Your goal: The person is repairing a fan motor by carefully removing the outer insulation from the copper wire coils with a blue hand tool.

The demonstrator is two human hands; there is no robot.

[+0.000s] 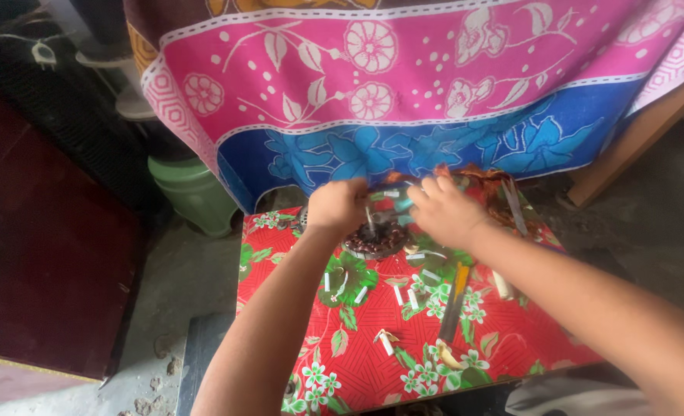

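A thin white strip [369, 215] is pinched by the left hand [337, 205] over the round copper-wound coil [374, 239]; just beside the coil, the right hand [443, 209] is curled, its grip unclear. Steady seating of the strip seems called for.

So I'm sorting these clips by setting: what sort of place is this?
Probably a home repair corner: a round copper-wound coil on a small table with a red floral cloth, a bare concrete floor, and a green plastic bucket.

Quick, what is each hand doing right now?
Left hand: closed on a thin pale stick over the round wound coil.
Right hand: curled; hold cannot be told.
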